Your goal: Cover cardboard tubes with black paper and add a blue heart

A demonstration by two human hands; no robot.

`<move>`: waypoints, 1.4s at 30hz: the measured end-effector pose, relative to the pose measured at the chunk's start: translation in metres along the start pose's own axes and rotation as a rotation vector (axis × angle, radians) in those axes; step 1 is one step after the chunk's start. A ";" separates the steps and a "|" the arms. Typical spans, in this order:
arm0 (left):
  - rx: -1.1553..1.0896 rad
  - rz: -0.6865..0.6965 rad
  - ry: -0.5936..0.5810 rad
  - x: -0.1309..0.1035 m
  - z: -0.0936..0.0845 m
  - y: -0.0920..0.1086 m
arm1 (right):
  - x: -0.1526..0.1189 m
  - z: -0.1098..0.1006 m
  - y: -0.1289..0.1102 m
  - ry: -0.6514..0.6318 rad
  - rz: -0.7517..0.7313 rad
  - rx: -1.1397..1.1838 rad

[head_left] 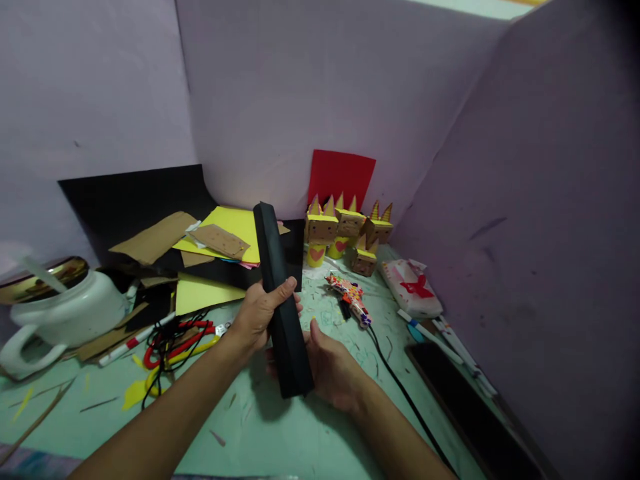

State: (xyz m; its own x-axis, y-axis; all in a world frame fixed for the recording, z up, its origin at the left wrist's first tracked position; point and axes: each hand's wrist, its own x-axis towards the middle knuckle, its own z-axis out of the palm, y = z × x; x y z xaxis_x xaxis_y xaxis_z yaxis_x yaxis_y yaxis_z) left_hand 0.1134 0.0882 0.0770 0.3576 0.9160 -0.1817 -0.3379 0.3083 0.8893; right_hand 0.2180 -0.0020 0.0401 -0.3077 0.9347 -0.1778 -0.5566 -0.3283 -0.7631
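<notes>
A long folded black paper tube [284, 313] stands tilted over the green table, its far end leaning left. My left hand [257, 313] is wrapped round its middle, with the thumb lying across the top face. Lower down, my right hand [330, 367] holds the near end from the right and from beneath, some of its fingers hidden behind the paper. Past the tube lie yellow sheets [213, 293] and cardboard pieces [220, 240] on black paper.
Small cardboard figures with horns [321, 230] stand before a red sheet [340, 175]. A patterned glue gun [353, 297] with a black cord lies right of centre. Scissors [187, 343], a white teapot [70, 310], a tissue pack [413, 287] and a dark phone-like slab [465, 407] surround the hands.
</notes>
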 end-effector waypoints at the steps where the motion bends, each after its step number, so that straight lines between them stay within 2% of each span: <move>1: -0.011 -0.017 0.005 0.001 0.000 0.000 | -0.001 -0.001 -0.001 -0.019 0.002 0.012; 4: -0.039 -0.064 0.021 0.005 -0.001 -0.002 | 0.000 -0.002 0.000 -0.074 -0.001 0.014; 7: -0.058 -0.084 0.030 0.007 -0.001 -0.005 | 0.002 -0.003 0.005 -0.030 -0.012 0.006; 13: -0.053 0.027 0.039 0.005 0.002 -0.010 | 0.006 -0.005 0.010 0.066 -0.074 -0.052; 17: 0.014 0.089 0.078 0.004 0.003 -0.012 | 0.006 -0.008 0.013 0.077 -0.079 -0.287; 25: 0.125 0.208 0.150 0.000 0.006 -0.010 | 0.005 -0.002 0.023 0.153 -0.325 -0.536; 27: 0.152 0.225 0.139 0.001 0.003 -0.007 | 0.003 -0.003 0.018 0.089 -0.355 -0.557; 30: 0.207 0.208 0.046 0.000 -0.002 -0.001 | 0.001 -0.008 0.008 -0.073 -0.214 -0.380; 32: 0.264 0.211 -0.028 -0.004 -0.003 0.002 | 0.002 -0.012 0.001 0.014 -0.199 -0.204; 35: 0.478 0.269 -0.181 -0.014 0.001 0.003 | 0.001 -0.016 -0.008 0.272 -0.371 -0.054; 36: 0.569 0.270 -0.252 -0.018 0.003 0.002 | 0.000 -0.017 -0.010 0.301 -0.423 -0.033; 39: 0.786 0.198 -0.434 -0.029 0.012 -0.003 | -0.005 -0.018 -0.015 0.274 -0.491 -0.053; 42: 0.898 0.173 -0.446 -0.036 0.018 -0.009 | -0.008 -0.018 -0.017 0.286 -0.534 -0.107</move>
State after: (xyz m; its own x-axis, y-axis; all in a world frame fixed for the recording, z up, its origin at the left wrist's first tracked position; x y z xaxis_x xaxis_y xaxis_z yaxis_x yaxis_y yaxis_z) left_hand 0.1188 0.0475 0.0832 0.7197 0.6942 -0.0105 0.2971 -0.2943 0.9083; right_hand 0.2442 -0.0018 0.0430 0.2201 0.9706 0.0977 -0.4914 0.1969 -0.8484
